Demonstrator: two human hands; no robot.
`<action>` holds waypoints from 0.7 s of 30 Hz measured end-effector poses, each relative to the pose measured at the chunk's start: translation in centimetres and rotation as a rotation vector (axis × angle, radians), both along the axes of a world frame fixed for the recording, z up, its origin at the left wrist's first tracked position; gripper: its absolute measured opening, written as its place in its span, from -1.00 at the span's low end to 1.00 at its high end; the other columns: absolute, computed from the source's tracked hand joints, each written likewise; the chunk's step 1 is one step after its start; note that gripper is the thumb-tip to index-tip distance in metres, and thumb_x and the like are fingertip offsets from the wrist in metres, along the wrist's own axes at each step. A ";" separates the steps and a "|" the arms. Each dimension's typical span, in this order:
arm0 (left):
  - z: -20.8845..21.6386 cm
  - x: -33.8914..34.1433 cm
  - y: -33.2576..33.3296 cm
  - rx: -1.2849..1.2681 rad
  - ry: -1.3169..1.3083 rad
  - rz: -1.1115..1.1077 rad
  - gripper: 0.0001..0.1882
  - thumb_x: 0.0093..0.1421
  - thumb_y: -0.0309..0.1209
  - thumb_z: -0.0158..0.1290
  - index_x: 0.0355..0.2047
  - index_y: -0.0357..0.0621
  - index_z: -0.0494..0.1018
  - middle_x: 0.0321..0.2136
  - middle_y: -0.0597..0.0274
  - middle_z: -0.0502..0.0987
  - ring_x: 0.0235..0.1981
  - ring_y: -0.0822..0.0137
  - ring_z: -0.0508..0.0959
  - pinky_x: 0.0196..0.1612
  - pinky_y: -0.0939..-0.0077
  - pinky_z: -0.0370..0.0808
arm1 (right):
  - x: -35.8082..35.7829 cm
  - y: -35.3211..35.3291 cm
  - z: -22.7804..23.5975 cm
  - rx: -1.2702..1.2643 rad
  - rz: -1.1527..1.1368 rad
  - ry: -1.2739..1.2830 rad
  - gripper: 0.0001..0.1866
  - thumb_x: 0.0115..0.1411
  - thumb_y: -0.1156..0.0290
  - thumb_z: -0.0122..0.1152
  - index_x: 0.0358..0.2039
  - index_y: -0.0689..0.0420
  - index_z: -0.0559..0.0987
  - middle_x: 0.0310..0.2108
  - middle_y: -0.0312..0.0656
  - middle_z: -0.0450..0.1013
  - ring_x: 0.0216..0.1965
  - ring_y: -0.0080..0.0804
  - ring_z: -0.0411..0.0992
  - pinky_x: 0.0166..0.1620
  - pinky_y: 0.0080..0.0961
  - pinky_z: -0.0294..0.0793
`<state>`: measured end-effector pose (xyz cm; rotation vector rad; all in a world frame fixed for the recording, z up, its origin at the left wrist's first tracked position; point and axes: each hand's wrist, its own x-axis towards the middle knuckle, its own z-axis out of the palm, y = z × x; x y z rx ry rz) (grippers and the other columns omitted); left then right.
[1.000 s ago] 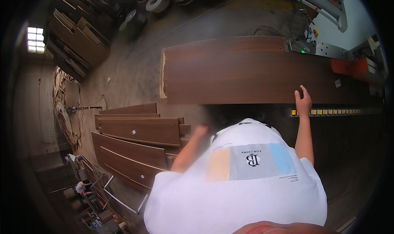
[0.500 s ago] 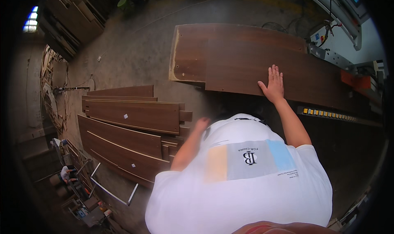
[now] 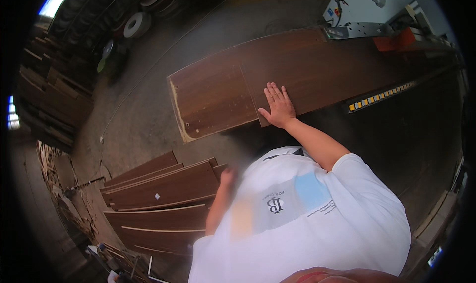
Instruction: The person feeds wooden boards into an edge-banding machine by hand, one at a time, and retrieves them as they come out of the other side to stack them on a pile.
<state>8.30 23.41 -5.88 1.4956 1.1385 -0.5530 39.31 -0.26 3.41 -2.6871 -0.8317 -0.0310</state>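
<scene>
My right hand [image 3: 278, 107] lies flat, fingers spread, on a dark brown wood panel [image 3: 327, 79], close to its left end. This panel rests on another brown board [image 3: 208, 102], whose bare left part sticks out and has a pale, chipped edge with small holes. At its right, the upper panel reaches toward a machine with an orange-red part [image 3: 396, 41]. My left hand [image 3: 228, 178] hangs low at my side near stacked boards; it is blurred, and its fingers cannot be made out.
Several brown panels [image 3: 163, 186] lie stacked at the lower left. A strip of yellow rollers [image 3: 379, 98] runs along the machine's near side. A white machine housing [image 3: 396, 7] stands at the far right. Leaning boards [image 3: 52, 104] and round reels [image 3: 136, 25] are at the far left.
The view has turned. The upper panel has slid right over the lower board, baring more of its left part. My right hand is now closer to the upper panel's left end.
</scene>
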 end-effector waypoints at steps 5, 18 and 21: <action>-7.6 0.4 1.8 -0.038 -0.067 -0.209 -0.64 0.20 -0.21 0.04 -0.16 -0.25 0.54 -0.37 0.13 0.61 -0.40 0.28 0.57 -0.33 0.34 0.49 | 1.5 -3.6 0.8 -0.001 -0.042 -0.001 -0.20 0.20 -0.10 0.10 0.31 0.16 0.25 0.41 -0.09 0.05 0.45 -0.24 -0.07 0.45 -0.13 -0.18; -9.9 7.2 -2.7 0.080 -0.141 -0.575 -0.56 0.26 -0.20 0.00 0.00 -0.28 0.49 -0.27 0.18 0.63 -0.28 0.25 0.61 -0.23 0.35 0.51 | 5.9 -14.1 1.8 -0.009 -0.057 -0.038 -0.24 0.19 -0.05 0.12 0.29 0.11 0.27 0.39 -0.13 0.10 0.42 -0.26 0.00 0.44 -0.14 -0.12; -6.7 6.3 -5.3 0.205 -0.151 -0.575 -0.51 0.26 0.04 -0.08 -0.16 -0.12 0.56 -0.24 -0.02 0.62 -0.21 0.01 0.60 -0.14 0.14 0.50 | 6.9 -16.8 1.7 0.018 -0.058 -0.059 -0.25 0.18 -0.02 0.15 0.29 0.11 0.28 0.38 -0.12 0.11 0.42 -0.25 0.02 0.44 -0.14 -0.10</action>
